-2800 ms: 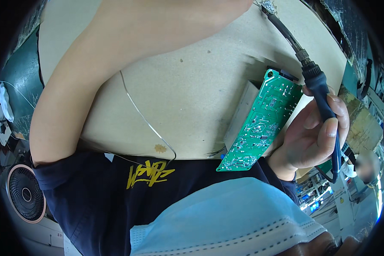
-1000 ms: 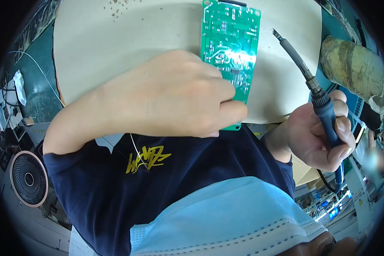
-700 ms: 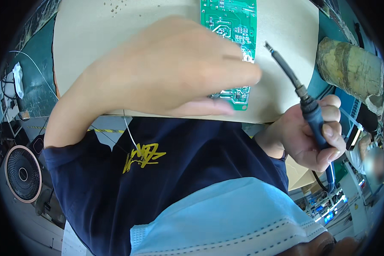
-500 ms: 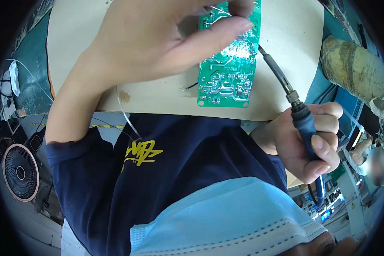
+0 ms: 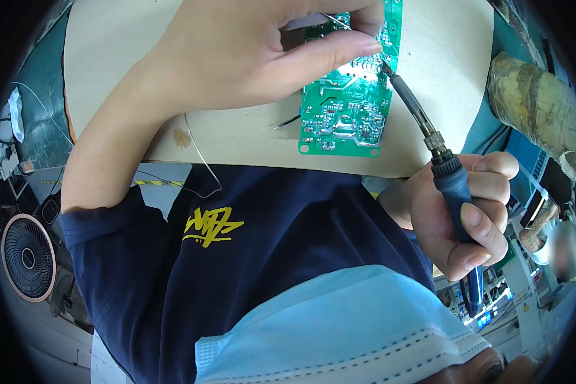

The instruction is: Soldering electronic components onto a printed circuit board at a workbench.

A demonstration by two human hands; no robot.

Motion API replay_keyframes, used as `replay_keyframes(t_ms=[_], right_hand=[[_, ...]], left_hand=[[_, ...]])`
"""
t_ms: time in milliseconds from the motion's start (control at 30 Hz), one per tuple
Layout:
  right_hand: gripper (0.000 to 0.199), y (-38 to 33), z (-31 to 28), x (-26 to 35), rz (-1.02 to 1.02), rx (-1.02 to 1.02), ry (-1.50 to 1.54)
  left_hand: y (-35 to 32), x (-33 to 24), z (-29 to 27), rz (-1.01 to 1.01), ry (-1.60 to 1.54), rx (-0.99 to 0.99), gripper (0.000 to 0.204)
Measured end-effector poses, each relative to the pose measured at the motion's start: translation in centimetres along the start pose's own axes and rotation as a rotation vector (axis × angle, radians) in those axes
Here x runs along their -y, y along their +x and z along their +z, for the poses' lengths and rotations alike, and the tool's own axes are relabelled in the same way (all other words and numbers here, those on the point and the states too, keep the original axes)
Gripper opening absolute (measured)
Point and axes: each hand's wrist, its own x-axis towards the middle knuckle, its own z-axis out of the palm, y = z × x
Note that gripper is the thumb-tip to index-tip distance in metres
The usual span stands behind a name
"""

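Observation:
A green circuit board (image 5: 345,105) lies on the tan work surface with many shiny solder joints facing up. My left hand (image 5: 256,61) is over its left part, thumb and fingers pinched on a thin solder wire (image 5: 336,22). The wire's slack trails below my left wrist and loops over my shirt front. My right hand (image 5: 470,214) is wrapped around the blue handle of a soldering iron (image 5: 453,185). The iron slants up and left, its dark tip at the board's right part, close below my left fingertips. Whether the tip touches a joint, I cannot tell.
The tan board (image 5: 237,137) covers the bench in front of me. At the right lies a worn, tape-wrapped cylinder (image 5: 534,96) near a blue device. A round fan (image 5: 28,258) stands at the lower left. Another person (image 5: 544,240) is far off at the right.
The iron's tip has moved up and left, from the board's right edge onto its face beside my left fingertips. The loose solder wire has shifted into a wider loop.

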Motion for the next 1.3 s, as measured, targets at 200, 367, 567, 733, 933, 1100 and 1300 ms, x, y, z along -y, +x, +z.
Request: replay_keyframes(t_ms=[200, 367, 567, 733, 933, 1100, 1300], right_hand=[[0.04, 0.05, 0.11, 0.1, 0.008, 0.003, -0.009], [0.039, 0.06, 0.2, 0.18, 0.015, -0.005, -0.023], [0.038, 0.0, 0.25, 0.14, 0.012, -0.012, -0.026], [0.038, 0.03, 0.07, 0.18, 0.021, -0.003, -0.03], [0.038, -0.07, 0.02, 0.07, 0.012, -0.001, -0.024], [0.039, -0.02, -0.06, 0.03, 0.007, 0.011, -0.027], [0.039, -0.14, -0.08, 0.1, 0.007, 0.013, -0.03]], left_hand=[[-0.29, -0.3, 0.01, -0.017, 0.0, -0.001, 0.011], [-0.25, -0.48, -0.12, -0.004, 0.023, 0.026, 0.011], [-0.23, 0.03, 0.18, 0.025, 0.038, 0.016, 0.01], [-0.28, 0.12, 0.35, 0.046, 0.031, 0.0, 0.009], [-0.27, 0.0, 0.1, -0.006, 0.016, 0.028, 0.01], [-0.06, -0.3, 0.02, -0.004, 0.031, 0.027, 0.01], [0.35, -0.49, -0.2, 0.064, 0.067, 0.037, 0.009]])
